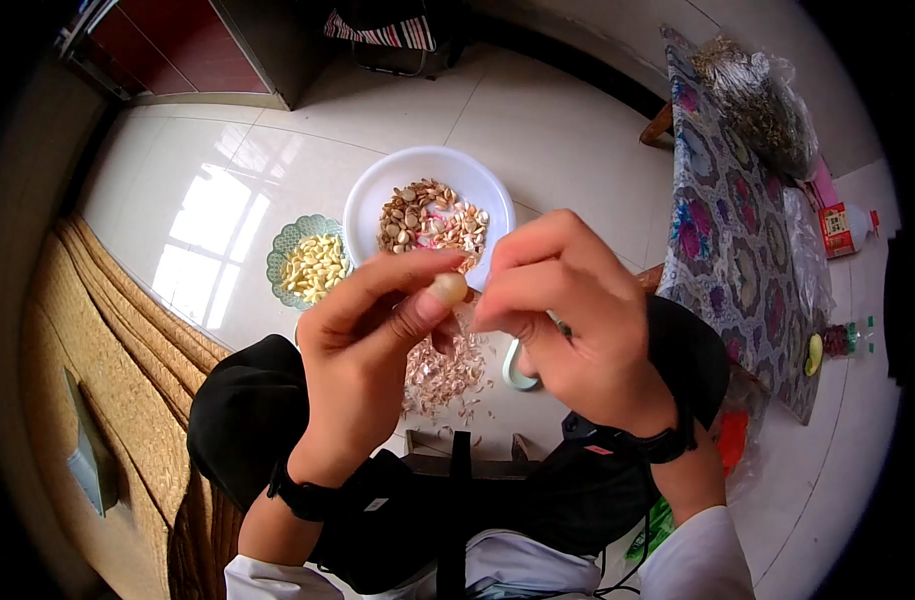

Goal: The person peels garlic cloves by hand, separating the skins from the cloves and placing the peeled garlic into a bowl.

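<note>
Between the thumb and index finger of my left hand [368,325] is a pale garlic clove [449,289]. My right hand [578,310] is closed just to the right of the clove, with thumb and fingertips pinched together; what they hold, if anything, is hidden. Part of a pale green curved handle [519,368] shows beneath my right hand, and I cannot tell whether the hand touches it. Beyond my hands, a white basin [363,190] contains brownish unpeeled cloves. Left of it, a green scalloped dish [276,265] has peeled cloves in it. Garlic skins [446,375] lie piled below my hands.
On the right stands a low table with a patterned cloth [713,220], bearing a plastic bag of dried plants [763,100]. Rolled woven matting [98,370] lies at the left. A bottle with a red label [846,228] is at far right. A dark red cabinet [178,45] stands behind.
</note>
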{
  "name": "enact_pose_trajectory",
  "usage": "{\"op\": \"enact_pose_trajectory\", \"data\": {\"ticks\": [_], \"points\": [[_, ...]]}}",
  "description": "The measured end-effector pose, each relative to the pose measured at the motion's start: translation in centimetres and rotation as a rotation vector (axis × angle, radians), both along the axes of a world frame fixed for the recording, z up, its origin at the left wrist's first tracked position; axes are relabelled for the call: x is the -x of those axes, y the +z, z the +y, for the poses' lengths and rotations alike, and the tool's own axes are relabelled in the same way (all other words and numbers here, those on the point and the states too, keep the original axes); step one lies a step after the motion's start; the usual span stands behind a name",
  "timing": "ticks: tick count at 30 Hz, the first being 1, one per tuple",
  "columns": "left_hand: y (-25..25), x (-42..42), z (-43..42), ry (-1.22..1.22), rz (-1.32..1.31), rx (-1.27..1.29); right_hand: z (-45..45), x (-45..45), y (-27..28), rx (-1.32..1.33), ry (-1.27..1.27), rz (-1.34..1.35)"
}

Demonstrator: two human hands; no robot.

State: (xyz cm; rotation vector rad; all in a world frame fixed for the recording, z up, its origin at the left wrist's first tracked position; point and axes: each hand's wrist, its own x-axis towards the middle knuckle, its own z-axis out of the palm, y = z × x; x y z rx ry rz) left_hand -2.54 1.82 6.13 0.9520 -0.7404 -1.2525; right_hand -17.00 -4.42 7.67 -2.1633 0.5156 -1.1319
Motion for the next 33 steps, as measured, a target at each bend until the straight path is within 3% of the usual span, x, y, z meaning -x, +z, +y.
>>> {"op": "enact_pose_trajectory", "data": {"ticks": [10,12,15,21,24,27,33], "points": [[-0.6,-0.8,-0.5,-0.123,0.385,-0.049,-0.1,-0.5,-0.9,0.005,0.053,-0.008],[-0.8,-0.7,-0.6,-0.116,0.403,-0.024,-0.1,-0.3,-0.9,-0.055,0.076,-0.009],[-0.7,-0.8,-0.9,-0.017,0.427,-0.047,0.6,0.0,-0.7,-0.426,0.153,-0.118],[-1.0,-1.4,-0.7,-0.027,0.376,0.024,0.2,0.2,-0.3,-0.409,0.094,0.128],[-0.4,-1.2,-0.3,-0.045,0.257,-0.049,0.2,0.0,-0.3,-0.409,0.058,0.130],[-0.5,-0.8,-0.1,-0.056,0.180,-0.022,0.3,0.1,0.1,-0.310,0.044,0.139],[-0.3,-0.9,0.3,-0.060,-0.126,0.127,0.1,-0.1,-0.7,0.192,-0.032,0.122]]}}
